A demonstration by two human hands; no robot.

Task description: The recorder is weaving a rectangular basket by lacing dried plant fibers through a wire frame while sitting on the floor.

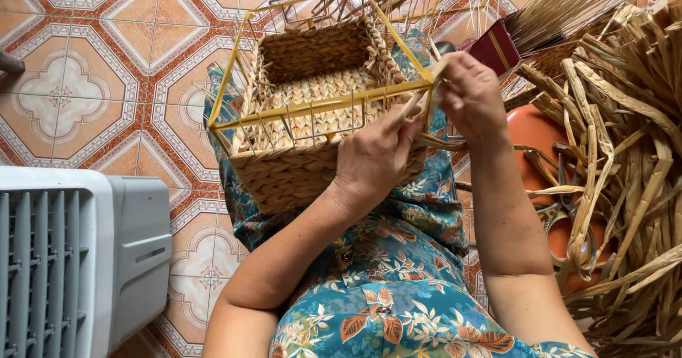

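Fingers of your right hand (470, 91) pinched a straw strand (435, 70) taut at the yellow wire frame (323, 106), while your left hand (374, 158) gripped the half-woven basket (312, 166), steadying it.

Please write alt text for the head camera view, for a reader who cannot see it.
Two bare hands, left hand and right hand, work a straw strand into a half-woven basket on a yellow wire frame, resting on the person's lap.

Bare forearms, short-sleeved teal dress with orange and white leaf-and-flower print, small buttons down front
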